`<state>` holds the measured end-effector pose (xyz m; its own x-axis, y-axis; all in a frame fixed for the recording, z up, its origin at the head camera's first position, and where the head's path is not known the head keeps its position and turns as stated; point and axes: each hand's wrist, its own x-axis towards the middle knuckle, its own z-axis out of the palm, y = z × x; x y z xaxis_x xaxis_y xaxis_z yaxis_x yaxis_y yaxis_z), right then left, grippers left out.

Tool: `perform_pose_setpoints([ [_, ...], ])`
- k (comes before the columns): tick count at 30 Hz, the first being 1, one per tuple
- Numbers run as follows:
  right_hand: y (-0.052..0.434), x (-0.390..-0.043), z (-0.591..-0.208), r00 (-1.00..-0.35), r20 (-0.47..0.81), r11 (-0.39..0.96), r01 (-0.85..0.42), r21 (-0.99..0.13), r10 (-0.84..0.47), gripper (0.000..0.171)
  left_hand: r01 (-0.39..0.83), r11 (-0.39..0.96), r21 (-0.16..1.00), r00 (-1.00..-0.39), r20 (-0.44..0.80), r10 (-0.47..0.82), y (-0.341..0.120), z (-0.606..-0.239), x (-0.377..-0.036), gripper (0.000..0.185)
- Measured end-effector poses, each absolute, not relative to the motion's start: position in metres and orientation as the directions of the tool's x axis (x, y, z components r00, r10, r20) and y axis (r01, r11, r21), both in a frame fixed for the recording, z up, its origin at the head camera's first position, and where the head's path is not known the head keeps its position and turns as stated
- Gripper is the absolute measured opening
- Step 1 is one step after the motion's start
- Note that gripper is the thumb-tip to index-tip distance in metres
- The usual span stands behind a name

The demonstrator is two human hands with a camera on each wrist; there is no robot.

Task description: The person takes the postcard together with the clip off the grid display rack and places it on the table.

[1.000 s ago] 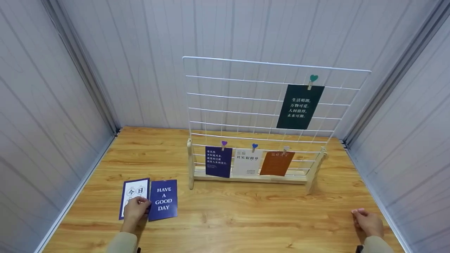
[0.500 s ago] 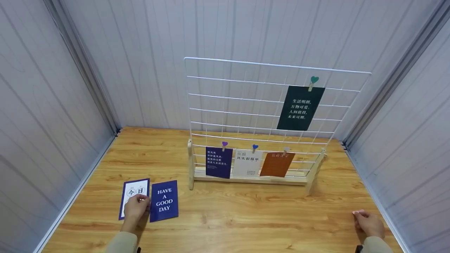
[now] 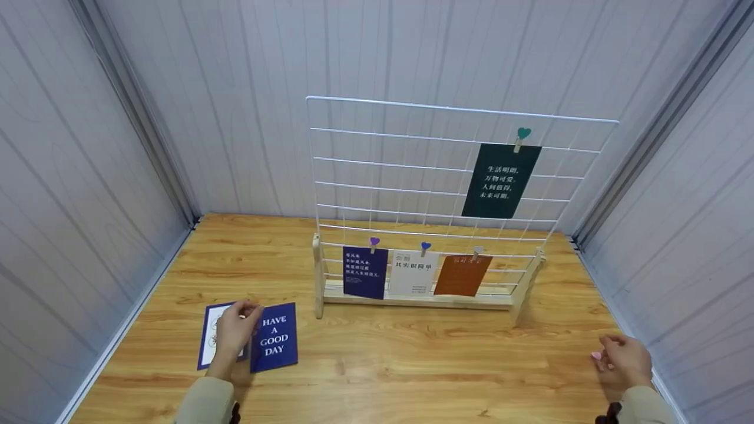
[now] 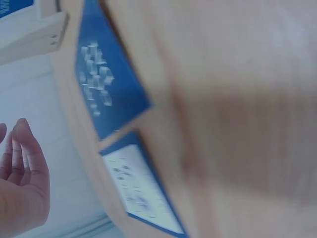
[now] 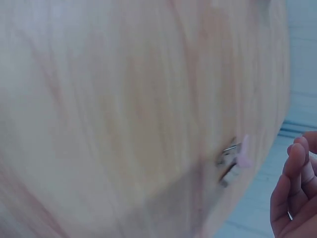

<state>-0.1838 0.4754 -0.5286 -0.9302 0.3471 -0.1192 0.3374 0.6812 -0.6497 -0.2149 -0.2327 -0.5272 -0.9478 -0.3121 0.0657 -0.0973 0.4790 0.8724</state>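
My left hand (image 3: 237,330) is lifted over two postcards, its fingers loosely bent with nothing between them. Under it lies the white card with a purple border (image 3: 207,344), partly hidden in the head view. Beside that card is a purple one reading "HAVE A GOOD DAY" (image 3: 275,344); both show whole or nearly so in the left wrist view. At the right, a small clothespin with a pink heart (image 5: 242,152) lies on the table. My right hand (image 3: 629,358) hovers just past it, fingertips apart from the clothespin and relaxed, holding nothing.
A white wire grid rack (image 3: 377,185) on a wooden stand (image 3: 418,302) rises at the back. Clipped on it are a dark green card (image 3: 500,181) up high, and purple (image 3: 365,285), white (image 3: 413,280) and orange (image 3: 462,277) cards low down. Panel walls enclose the table.
My left hand has lifted off the white card and shifted slightly up and right. My right hand has drawn away from the pink-heart clothespin, which now lies by itself on the table.
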Motion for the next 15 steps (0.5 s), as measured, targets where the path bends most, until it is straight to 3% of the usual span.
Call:
perform_pose_setpoints([
  [15,0.451,-0.196,-0.493,-0.955,-0.039,0.631,0.224,-0.742,0.293,0.06,0.046,0.414,0.909,-0.968,0.142,-0.205,-0.201,-0.479,-0.222,0.015],
])
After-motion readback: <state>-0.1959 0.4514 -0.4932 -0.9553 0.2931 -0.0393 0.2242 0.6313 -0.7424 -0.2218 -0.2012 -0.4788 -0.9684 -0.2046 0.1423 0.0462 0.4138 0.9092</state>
